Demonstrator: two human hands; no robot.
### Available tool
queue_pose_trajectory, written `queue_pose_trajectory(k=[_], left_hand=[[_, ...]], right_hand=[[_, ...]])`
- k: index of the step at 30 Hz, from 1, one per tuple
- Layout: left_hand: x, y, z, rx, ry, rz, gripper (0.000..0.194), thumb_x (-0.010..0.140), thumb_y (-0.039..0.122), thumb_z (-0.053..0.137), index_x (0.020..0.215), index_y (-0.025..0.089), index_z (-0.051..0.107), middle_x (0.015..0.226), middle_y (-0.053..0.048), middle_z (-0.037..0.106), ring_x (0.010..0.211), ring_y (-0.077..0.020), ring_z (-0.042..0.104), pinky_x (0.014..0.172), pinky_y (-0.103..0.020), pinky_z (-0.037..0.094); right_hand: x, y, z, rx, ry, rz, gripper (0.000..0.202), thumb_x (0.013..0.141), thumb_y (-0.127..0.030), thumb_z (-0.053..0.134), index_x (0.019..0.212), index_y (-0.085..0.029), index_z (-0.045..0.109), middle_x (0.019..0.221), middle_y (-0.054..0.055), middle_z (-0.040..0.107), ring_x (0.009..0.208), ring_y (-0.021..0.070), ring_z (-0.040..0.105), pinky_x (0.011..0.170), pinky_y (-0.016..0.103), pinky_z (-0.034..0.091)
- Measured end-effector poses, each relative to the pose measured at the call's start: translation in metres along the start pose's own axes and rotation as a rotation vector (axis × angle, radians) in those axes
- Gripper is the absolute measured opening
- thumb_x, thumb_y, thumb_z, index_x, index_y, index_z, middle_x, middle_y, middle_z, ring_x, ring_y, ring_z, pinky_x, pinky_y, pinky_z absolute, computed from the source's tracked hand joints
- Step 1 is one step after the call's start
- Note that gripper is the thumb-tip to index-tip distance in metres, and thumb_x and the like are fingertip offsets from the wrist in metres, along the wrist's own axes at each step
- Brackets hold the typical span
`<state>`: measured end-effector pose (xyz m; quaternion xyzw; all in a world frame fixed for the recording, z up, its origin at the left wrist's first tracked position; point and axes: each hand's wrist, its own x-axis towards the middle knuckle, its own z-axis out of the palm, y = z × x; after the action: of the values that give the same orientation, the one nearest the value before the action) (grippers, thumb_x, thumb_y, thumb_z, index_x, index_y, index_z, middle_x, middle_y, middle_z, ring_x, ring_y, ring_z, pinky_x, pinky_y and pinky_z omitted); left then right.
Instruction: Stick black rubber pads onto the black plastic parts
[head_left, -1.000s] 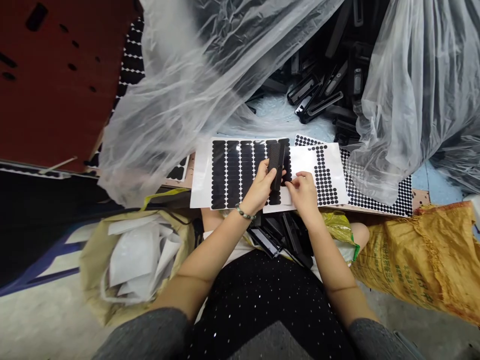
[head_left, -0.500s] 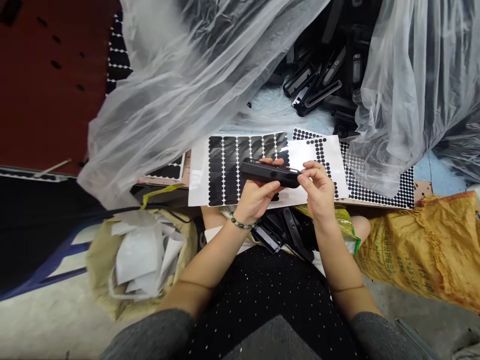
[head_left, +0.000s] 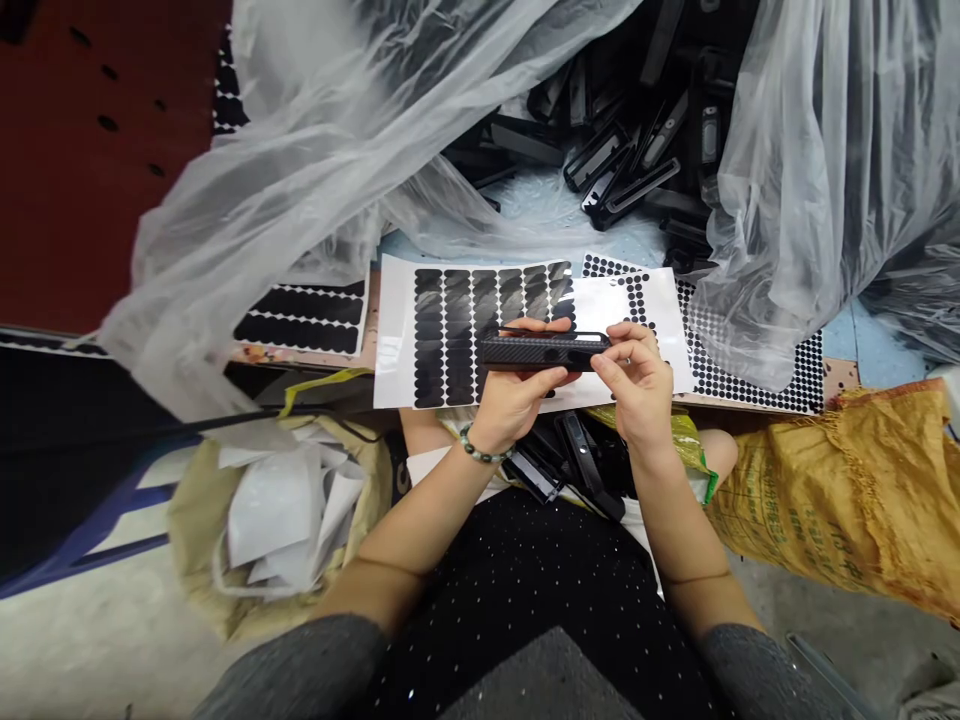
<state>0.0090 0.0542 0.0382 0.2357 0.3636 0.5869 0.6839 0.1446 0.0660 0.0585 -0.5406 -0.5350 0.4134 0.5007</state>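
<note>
A long black plastic casing (head_left: pixel 536 352) with a textured side lies level across my fingers, above the sticker sheets. My left hand (head_left: pixel 517 390) grips its left and middle part, thumb along the near side, a beaded bracelet on the wrist. At its right end, my right hand (head_left: pixel 639 385) pinches the casing between thumb and fingertips. Beneath is a white sheet of large black oval stickers (head_left: pixel 457 320). To its right lies a sheet of small black dot stickers (head_left: pixel 757 365), partly under another white sheet. More black casings (head_left: pixel 581 455) rest in my lap.
Many black casings (head_left: pixel 622 180) are heaped at the back on the blue surface. Clear plastic sheeting (head_left: pixel 322 150) drapes at left and right. A bag of white paper scraps (head_left: pixel 285 510) stands lower left; a yellow woven sack (head_left: pixel 847 480) lies at right.
The casing has rolled in my hands, so its textured side now faces me and its rim shows on top. The plastic sheeting at left has shifted left, uncovering more casings and stickers.
</note>
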Motion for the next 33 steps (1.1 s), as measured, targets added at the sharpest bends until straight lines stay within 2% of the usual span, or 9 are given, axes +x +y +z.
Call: queue_pose_trajectory(k=[8, 13, 15, 18, 21, 24, 26, 29, 33], left_hand=[[0.000, 0.002, 0.001, 0.005, 0.003, 0.001, 0.052, 0.059, 0.029, 0.087, 0.099, 0.027, 0.055, 0.112, -0.001, 0.068, 0.105, -0.0237, 0.066, 0.082, -0.036, 0.061], [-0.001, 0.000, 0.001, 0.024, 0.007, 0.045, 0.050, 0.059, 0.026, 0.088, 0.094, 0.028, 0.053, 0.114, 0.001, 0.066, 0.103, -0.0208, 0.066, 0.084, -0.036, 0.059], [-0.002, -0.002, 0.001, 0.031, 0.013, 0.080, 0.049, 0.059, 0.025, 0.088, 0.092, 0.028, 0.052, 0.113, 0.002, 0.066, 0.103, -0.0200, 0.066, 0.085, -0.036, 0.059], [-0.003, -0.004, 0.004, -0.003, 0.035, 0.107, 0.050, 0.059, 0.027, 0.090, 0.090, 0.028, 0.051, 0.110, 0.003, 0.066, 0.100, -0.0179, 0.066, 0.085, -0.034, 0.059], [-0.002, -0.004, 0.005, -0.036, 0.069, 0.083, 0.054, 0.056, 0.031, 0.091, 0.090, 0.027, 0.049, 0.111, 0.003, 0.066, 0.097, -0.0162, 0.067, 0.082, -0.030, 0.059], [-0.003, -0.007, 0.004, -0.018, 0.070, 0.068, 0.054, 0.059, 0.031, 0.090, 0.093, 0.029, 0.047, 0.115, 0.004, 0.065, 0.100, -0.0165, 0.066, 0.083, -0.030, 0.059], [-0.005, -0.010, 0.004, 0.001, 0.052, 0.077, 0.051, 0.062, 0.030, 0.087, 0.094, 0.030, 0.047, 0.116, 0.005, 0.064, 0.102, -0.0166, 0.065, 0.086, -0.031, 0.058], [-0.005, -0.014, -0.003, 0.081, 0.015, 0.150, 0.045, 0.067, 0.027, 0.085, 0.095, 0.030, 0.050, 0.117, 0.004, 0.063, 0.108, -0.0175, 0.064, 0.093, -0.034, 0.055], [0.026, -0.012, -0.020, 0.491, -0.174, 0.294, 0.037, 0.071, 0.021, 0.079, 0.101, 0.026, 0.059, 0.134, -0.006, 0.058, 0.125, -0.0236, 0.056, 0.102, -0.038, 0.050]], right_hand=[[-0.001, 0.000, -0.001, -0.051, 0.008, -0.023, 0.022, 0.076, -0.043, 0.070, 0.066, -0.024, 0.062, 0.100, 0.004, 0.057, 0.103, 0.0211, 0.056, 0.093, 0.042, 0.051], [-0.006, -0.005, 0.001, -0.246, 0.056, -0.151, 0.014, 0.082, -0.034, 0.065, 0.071, -0.025, 0.062, 0.098, 0.005, 0.059, 0.102, 0.0222, 0.058, 0.098, 0.045, 0.050], [-0.009, -0.007, 0.001, -0.368, 0.086, -0.209, 0.012, 0.084, -0.034, 0.063, 0.075, -0.026, 0.064, 0.104, 0.006, 0.059, 0.104, 0.0238, 0.058, 0.100, 0.048, 0.049], [-0.010, -0.008, -0.001, -0.435, 0.143, -0.207, 0.016, 0.083, -0.041, 0.067, 0.092, -0.028, 0.068, 0.129, 0.008, 0.053, 0.115, 0.0282, 0.054, 0.105, 0.052, 0.044], [-0.008, -0.003, -0.004, -0.299, 0.167, -0.115, 0.049, 0.079, -0.046, 0.071, 0.125, -0.032, 0.058, 0.147, 0.008, 0.040, 0.126, 0.0302, 0.050, 0.105, 0.052, 0.046], [-0.006, 0.005, 0.000, -0.064, 0.051, 0.027, 0.067, 0.076, -0.048, 0.073, 0.137, -0.033, 0.049, 0.135, 0.008, 0.055, 0.111, 0.0236, 0.062, 0.095, 0.043, 0.055], [-0.004, 0.010, 0.006, 0.065, -0.026, 0.110, 0.062, 0.073, -0.049, 0.075, 0.130, -0.030, 0.058, 0.119, 0.006, 0.067, 0.102, 0.0203, 0.066, 0.094, 0.040, 0.057], [0.000, 0.016, 0.006, 0.213, -0.028, 0.170, 0.047, 0.070, -0.047, 0.078, 0.113, -0.028, 0.071, 0.109, 0.001, 0.074, 0.101, 0.0193, 0.068, 0.100, 0.040, 0.056], [0.000, 0.024, -0.021, 0.211, 0.029, 0.200, 0.039, 0.071, -0.049, 0.076, 0.105, -0.030, 0.075, 0.105, 0.000, 0.077, 0.099, 0.0215, 0.071, 0.100, 0.045, 0.056]])
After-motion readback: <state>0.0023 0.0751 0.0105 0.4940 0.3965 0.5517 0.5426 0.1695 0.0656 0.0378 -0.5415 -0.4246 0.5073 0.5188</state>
